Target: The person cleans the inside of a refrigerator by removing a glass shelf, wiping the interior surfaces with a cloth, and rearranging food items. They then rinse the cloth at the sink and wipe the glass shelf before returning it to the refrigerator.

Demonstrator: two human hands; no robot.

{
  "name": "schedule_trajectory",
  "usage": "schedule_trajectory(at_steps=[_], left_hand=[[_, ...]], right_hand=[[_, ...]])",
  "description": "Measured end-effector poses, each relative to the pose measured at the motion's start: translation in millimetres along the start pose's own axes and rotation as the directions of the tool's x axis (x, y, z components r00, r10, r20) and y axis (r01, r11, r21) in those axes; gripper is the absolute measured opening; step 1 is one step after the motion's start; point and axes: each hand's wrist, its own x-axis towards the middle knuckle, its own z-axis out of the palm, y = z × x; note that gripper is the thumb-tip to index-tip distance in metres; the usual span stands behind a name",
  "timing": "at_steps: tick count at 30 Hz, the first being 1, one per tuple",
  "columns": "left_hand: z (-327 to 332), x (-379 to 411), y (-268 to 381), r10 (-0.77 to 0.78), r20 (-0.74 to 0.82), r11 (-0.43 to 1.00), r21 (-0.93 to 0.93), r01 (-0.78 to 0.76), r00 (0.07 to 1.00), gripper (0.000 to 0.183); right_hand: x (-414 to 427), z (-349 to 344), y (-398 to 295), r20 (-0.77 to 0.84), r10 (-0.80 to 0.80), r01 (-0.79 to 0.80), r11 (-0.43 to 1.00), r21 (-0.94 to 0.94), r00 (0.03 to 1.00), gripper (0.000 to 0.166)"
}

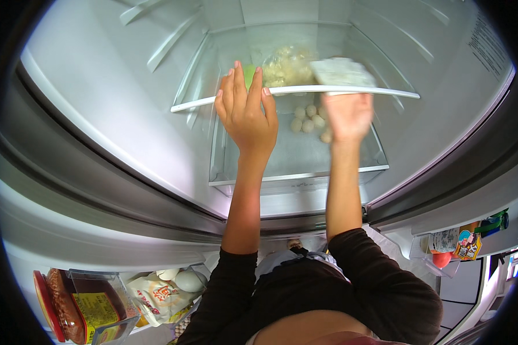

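My left hand (248, 112) lies across the white front trim of a clear refrigerator shelf (300, 89), fingers spread, gripping nothing. Behind its fingertips shows a light green item (250, 76). My right hand (349, 116), blurred, holds a folded white cloth or paper wipe (344, 72) at the right part of the same shelf; the wipe hides most of its fingers. Left of the wipe is a clear plastic bag (287, 67) with pale yellowish contents. Below the shelf, several whitish round eggs (308, 118) are in a clear drawer (280, 174), partly behind my right hand.
Both refrigerator doors stand wide. The left door's bin holds a red-lidded jar (67, 306), a printed plastic bag (162, 297) and large pale eggs (191, 280). In the right door's bin (451, 269) are packaged items. Moulded shelf ribs (172, 41) run along the inner walls.
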Motion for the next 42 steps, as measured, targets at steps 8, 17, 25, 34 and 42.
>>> schedule_trajectory(at_steps=[8, 17, 25, 34, 42], left_hand=[[2.1, 1.2, 5.2, -0.034, 0.018, 0.999, -0.015, 0.035, 0.999, 0.03], [4.2, -3.6, 0.4, -0.025, 0.022, 0.999, -0.027, 0.026, 0.999, 0.034], [-2.1, -0.9, 2.1, 0.033, 0.009, 0.996, -0.083, -0.032, 0.999, 0.037], [-3.6, 0.7, 6.8, 0.018, 0.018, 0.999, -0.049, -0.017, 1.0, 0.032], [-10.7, 2.5, 5.0, 0.022, 0.048, 0.999, -0.049, -0.019, 0.999, 0.03]], right_hand=[[54.6, -42.6, 12.4, -0.024, -0.016, 0.013, 0.995, -0.097, 1.0, 0.03], [-22.3, -34.6, 83.3, -0.014, 0.468, -0.464, 0.879, 0.107, 0.884, 0.044], [-85.7, -12.5, -4.1, -0.058, 0.341, -0.322, 0.923, 0.209, 0.938, 0.05], [-72.3, 60.1, -95.1, 0.413, -0.226, 0.397, -0.116, -0.911, 0.882, 0.049], [18.9, 62.3, -127.1, 0.028, 0.164, 0.165, -0.986, -0.022, 0.986, 0.048]])
